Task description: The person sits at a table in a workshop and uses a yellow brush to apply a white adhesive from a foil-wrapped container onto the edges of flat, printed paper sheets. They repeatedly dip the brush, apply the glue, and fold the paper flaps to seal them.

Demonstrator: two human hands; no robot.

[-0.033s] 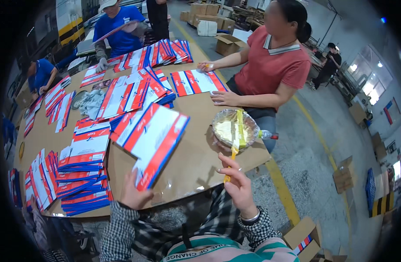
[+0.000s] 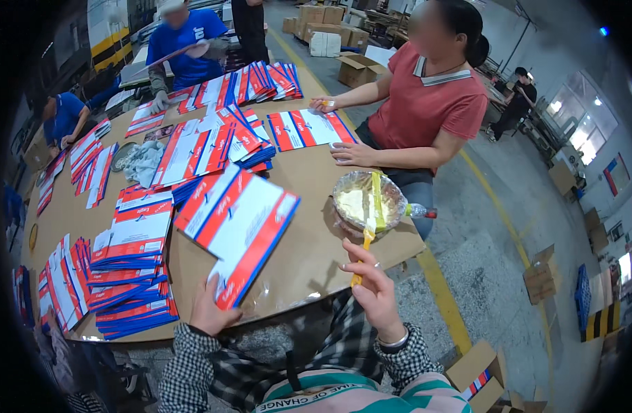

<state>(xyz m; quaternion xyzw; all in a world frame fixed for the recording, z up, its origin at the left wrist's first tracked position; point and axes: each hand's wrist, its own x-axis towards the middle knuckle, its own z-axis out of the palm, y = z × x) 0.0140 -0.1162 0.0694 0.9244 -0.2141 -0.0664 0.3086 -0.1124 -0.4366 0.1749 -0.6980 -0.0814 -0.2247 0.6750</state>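
Observation:
My left hand [image 2: 211, 310] grips the lower corner of a printed cardboard sheet [image 2: 250, 220], coloured red, white and blue, tilted above the table. Between the fingers of my right hand [image 2: 375, 292] is a yellow-handled brush [image 2: 365, 249], its head at the near rim of a bowl. The plastic-lined bowl [image 2: 396, 208] holds a creamy white paste, and a yellow strip [image 2: 378, 189] spans its top. A clear bottle with a red cap [image 2: 420, 211] sticks out at the bowl's right side.
Stacks of similar sheets [image 2: 133, 275] cover the table's left side, with more piles [image 2: 261, 82] at the back. A co-worker in a red shirt [image 2: 433, 103] sits across at the right, one hand by a flat sheet [image 2: 309, 129]. An open carton [image 2: 478, 382] stands at lower right.
The sheet in my left hand has shifted and turned very slightly. My right hand with the brush stays nearly in place.

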